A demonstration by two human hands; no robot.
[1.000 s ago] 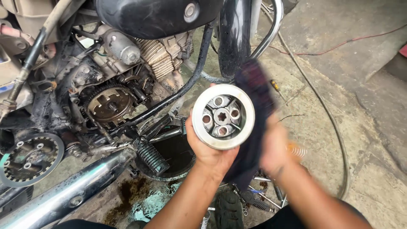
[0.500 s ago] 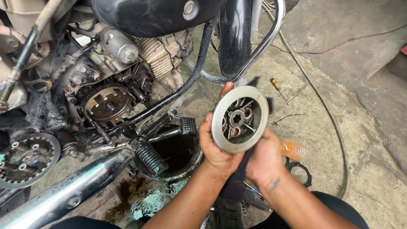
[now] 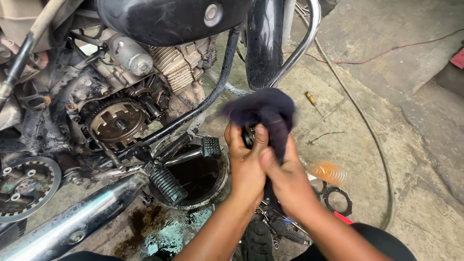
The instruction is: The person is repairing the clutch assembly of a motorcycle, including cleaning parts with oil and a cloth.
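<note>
No package, label or sign shows clearly; the only bright marks are a yellow-handled screwdriver (image 3: 312, 101) on the concrete floor (image 3: 386, 96) and a red wire (image 3: 386, 52) running across it beyond. The left hand (image 3: 245, 159) is clamped around a round metal part (image 3: 248, 136), which is mostly hidden, while the right hand (image 3: 285, 176) is closed on a dark blue rag (image 3: 266, 110) draped over the top of that part, the 2 hands touching. They sit just right of an oil-filled drain pan (image 3: 193, 176) below the opened motorcycle engine (image 3: 116, 123), with a toothed clutch ring (image 3: 337, 200) on the floor near the right wrist.
</note>
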